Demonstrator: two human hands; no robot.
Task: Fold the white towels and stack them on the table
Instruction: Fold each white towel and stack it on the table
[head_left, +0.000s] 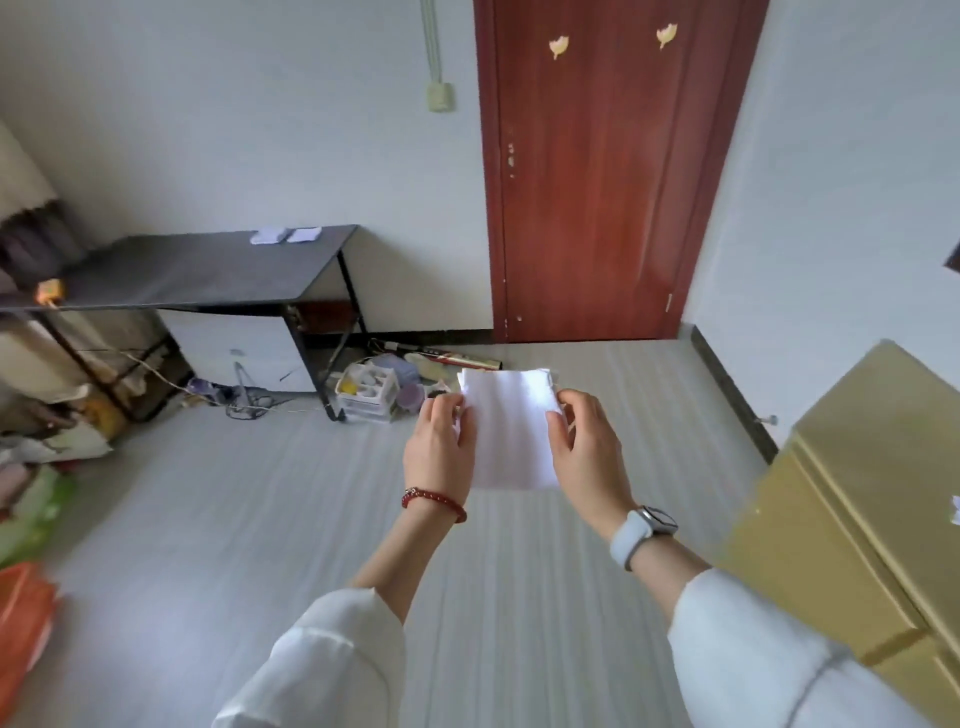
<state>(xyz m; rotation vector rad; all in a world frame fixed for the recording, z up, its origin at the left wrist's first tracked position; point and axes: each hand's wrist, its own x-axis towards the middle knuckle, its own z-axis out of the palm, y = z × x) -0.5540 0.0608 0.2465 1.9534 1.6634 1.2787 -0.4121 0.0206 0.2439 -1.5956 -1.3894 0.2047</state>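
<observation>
A folded white towel (511, 428) hangs in the air in front of me, above the floor. My left hand (440, 449) pinches its left edge and my right hand (589, 452) grips its right edge. Far off at the left stands a dark table (208, 270). Two small folded white towels (284, 235) lie side by side near its back right corner.
A red-brown door (602, 171) is straight ahead. A yellow cabinet (857, 519) stands at my right. Plastic bins, cables and clutter (374, 389) sit on the floor by the table's legs. Bags and cloth pile up at the far left (31, 519).
</observation>
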